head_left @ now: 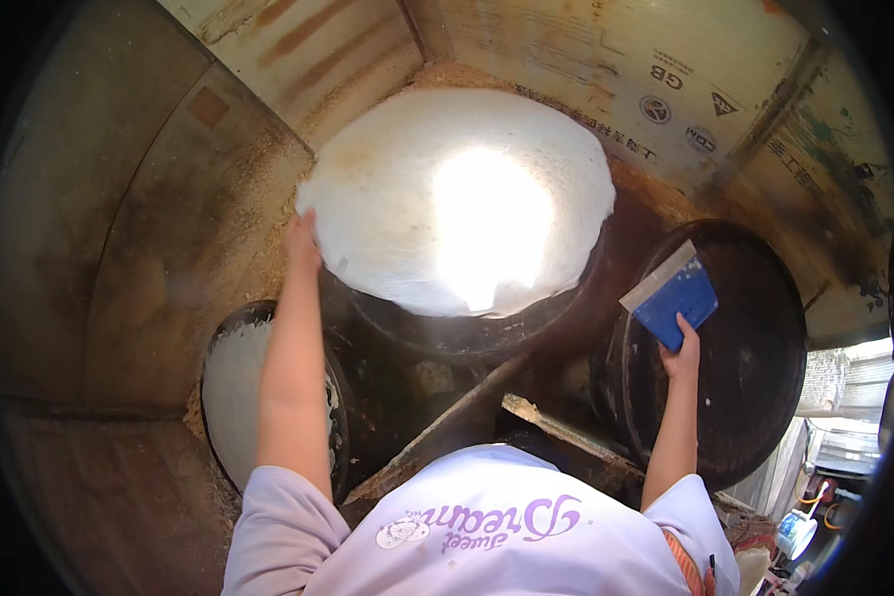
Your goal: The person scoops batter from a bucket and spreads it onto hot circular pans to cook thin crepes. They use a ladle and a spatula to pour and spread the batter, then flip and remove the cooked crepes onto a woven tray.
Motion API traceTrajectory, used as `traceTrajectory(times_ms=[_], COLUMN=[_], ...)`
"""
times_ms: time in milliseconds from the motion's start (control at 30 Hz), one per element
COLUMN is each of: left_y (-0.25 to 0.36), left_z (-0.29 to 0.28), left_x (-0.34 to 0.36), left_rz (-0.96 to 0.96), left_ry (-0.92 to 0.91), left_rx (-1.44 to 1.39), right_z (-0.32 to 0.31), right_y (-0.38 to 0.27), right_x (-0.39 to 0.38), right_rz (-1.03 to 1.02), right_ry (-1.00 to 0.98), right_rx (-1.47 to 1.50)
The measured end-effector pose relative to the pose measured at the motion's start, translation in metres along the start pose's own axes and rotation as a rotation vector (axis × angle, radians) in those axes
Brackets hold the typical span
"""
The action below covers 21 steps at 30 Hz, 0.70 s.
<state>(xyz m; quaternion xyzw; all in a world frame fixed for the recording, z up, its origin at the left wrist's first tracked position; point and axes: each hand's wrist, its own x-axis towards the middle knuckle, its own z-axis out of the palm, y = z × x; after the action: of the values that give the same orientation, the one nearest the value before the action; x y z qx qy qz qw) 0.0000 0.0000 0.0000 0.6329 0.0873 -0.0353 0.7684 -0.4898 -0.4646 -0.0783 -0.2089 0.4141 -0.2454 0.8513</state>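
White sheet (455, 204) at the left fingertips

The left hand (304, 243) meets the sheet's left edge; blur hides whether its fingers pinch or merely rest there. Even, gentle handling would probably spare so thin-looking an edge. The sheet lies over the middle pan (467, 333), overhanging part of its rim. The right hand (682, 353) grips a blue scraper (677, 295), best kept clear, before the right-hand pan (750, 338). Glare bleaches the sheet's centre; its underside and the middle pan's far rim are hidden.
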Motion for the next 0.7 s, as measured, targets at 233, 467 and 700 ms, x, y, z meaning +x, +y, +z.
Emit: traceTrajectory(times_ms=[233,467,700], left_y=[-0.121,-0.140,-0.147], left_z=[-0.007,-0.034,-0.131], left_x=[-0.159,-0.301,-0.355], left_rz=[-0.430,-0.561,-0.593], left_ry=[0.131,0.149,0.114], left_rx=[0.097,-0.076,-0.141], right_z=[0.001,0.019,0.043], right_y=[0.078,0.182,0.259], right_x=[-0.076,-0.082,-0.101], right_rz=[0.236,0.215,0.287], right_ry=[-0.183,-0.280,-0.353], right_rx=[-0.023,-0.011,0.121])
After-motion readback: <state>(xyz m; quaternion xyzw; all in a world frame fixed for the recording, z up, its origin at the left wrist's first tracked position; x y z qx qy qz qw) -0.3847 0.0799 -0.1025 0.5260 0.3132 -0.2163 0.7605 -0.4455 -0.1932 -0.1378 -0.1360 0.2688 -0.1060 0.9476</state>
